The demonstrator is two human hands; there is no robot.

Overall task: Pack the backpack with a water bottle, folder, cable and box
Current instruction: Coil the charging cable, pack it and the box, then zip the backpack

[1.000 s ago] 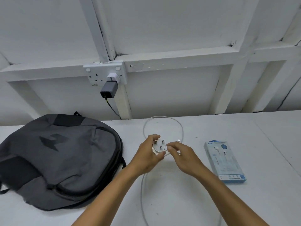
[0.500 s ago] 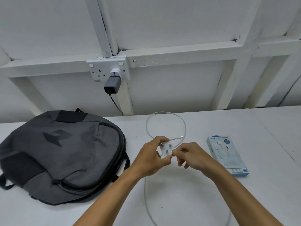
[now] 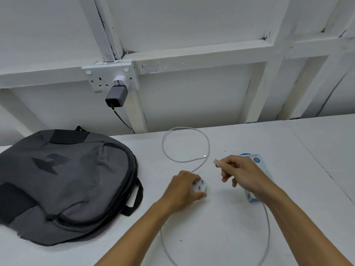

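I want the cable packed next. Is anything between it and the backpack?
Nothing lies on the table between the white cable and the backpack. The left hand grips the white plug; the right hand pinches the USB end. The backpack's zip looks closed, which would block entry.

You've got a pretty washed-out setup here. The table (image 3: 240, 217) is plain white, and so is the panelled wall (image 3: 192, 25) behind it. Your cable (image 3: 208, 148) is white too, with a silvery metal connector (image 3: 216, 161) at the end, and the plug (image 3: 199, 187) is white with dull metal pins. The backpack (image 3: 63, 185) is mid grey with black trim, black straps and a darker grey angular logo. The box (image 3: 258, 160) is white with blue edging and a blue round mark. The wall socket (image 3: 111, 77) is white, and its charger (image 3: 116, 96) dark grey with a black lead.
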